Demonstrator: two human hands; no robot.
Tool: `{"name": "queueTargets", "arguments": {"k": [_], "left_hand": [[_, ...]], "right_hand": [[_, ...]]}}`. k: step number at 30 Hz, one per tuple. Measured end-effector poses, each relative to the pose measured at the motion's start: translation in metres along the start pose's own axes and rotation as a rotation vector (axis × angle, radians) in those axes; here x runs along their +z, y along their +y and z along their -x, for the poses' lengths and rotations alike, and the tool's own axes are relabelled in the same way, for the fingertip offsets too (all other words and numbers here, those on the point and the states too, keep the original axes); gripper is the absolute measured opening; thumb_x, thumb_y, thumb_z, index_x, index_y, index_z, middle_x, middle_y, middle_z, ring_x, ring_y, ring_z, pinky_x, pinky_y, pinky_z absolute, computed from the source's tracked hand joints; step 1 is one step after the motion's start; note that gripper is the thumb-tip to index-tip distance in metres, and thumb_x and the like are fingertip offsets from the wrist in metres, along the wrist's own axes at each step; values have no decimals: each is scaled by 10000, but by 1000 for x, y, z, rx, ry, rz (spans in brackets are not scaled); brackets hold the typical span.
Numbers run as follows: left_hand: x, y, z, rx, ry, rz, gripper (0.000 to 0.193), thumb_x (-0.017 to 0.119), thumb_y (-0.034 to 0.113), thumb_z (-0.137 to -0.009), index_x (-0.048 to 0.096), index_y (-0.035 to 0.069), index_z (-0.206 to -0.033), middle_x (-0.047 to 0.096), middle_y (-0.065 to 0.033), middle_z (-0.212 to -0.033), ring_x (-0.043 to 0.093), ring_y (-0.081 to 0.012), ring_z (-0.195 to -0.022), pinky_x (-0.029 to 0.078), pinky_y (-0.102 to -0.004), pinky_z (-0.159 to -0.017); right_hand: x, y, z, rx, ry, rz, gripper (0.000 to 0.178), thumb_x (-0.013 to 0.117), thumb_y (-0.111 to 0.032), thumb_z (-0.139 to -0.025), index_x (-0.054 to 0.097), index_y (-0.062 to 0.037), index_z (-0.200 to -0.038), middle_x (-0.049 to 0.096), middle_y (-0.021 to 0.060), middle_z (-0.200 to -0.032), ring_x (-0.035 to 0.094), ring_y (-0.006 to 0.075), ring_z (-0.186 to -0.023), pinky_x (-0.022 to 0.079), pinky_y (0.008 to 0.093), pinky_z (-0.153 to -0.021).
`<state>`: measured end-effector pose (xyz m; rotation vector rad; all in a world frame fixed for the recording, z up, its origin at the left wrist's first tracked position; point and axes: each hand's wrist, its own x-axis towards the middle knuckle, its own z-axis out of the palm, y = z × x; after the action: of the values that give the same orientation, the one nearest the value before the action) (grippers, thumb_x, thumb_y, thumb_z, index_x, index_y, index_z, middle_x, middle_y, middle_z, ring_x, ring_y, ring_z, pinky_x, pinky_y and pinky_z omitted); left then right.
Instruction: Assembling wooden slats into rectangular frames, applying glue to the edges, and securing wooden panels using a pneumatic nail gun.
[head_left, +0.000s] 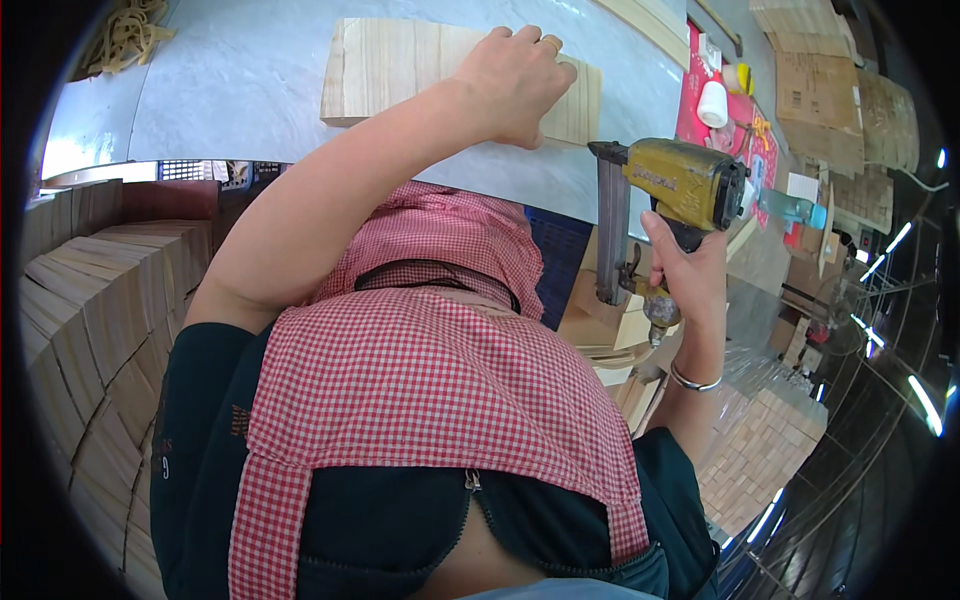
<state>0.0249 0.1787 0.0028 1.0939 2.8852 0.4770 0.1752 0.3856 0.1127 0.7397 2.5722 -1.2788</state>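
Observation:
My left hand [515,85] presses flat on a pale wooden board [400,65] that lies on the grey worktable [220,90]. The fingers spread over the board's right part, near its front edge. My right hand [690,270] grips the handle of a yellow nail gun [680,185], held just off the table's near edge, to the right of the board. The gun's dark magazine [610,230] hangs down in front of the table. A silver bracelet sits on my right wrist.
Stacks of cut wooden blocks [90,320] stand at my left, and more wooden pieces [760,450] lie low at the right. Cardboard pieces [830,90] and a red sheet with a white roll [713,100] lie at the table's far right. A red checked apron covers my front.

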Motion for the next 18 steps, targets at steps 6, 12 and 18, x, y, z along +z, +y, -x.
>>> {"name": "queueTargets", "arguments": {"k": [6, 12, 18], "left_hand": [[-14, -42, 53, 62, 313, -204, 928, 934, 542, -501, 616, 119, -1263, 562, -105, -1417, 555, -313, -1265, 428, -552, -1050], [-57, -83, 102, -176, -1, -37, 635, 924, 277, -554, 590, 85, -1059, 568, -126, -1344, 548, -319, -1219, 439, -520, -1070], [-34, -57, 101, -135, 162, 9, 588, 873, 207, -544, 595, 77, -1046, 618, -107, -1147, 601, -279, -1006, 509, -413, -957]], "right_hand": [[3, -8, 8, -47, 69, 58, 220, 789, -164, -870, 673, 17, -917, 580, 9, -604, 469, 80, -428, 390, 219, -402], [7, -16, 10, -86, 53, 47, 210, 789, -149, -867, 677, 17, -929, 600, 18, -633, 480, 86, -433, 386, 225, -402], [18, -26, 4, -252, -60, 64, 216, 786, -128, -864, 686, 27, -975, 648, 42, -684, 528, 100, -477, 417, 237, -435]]}}
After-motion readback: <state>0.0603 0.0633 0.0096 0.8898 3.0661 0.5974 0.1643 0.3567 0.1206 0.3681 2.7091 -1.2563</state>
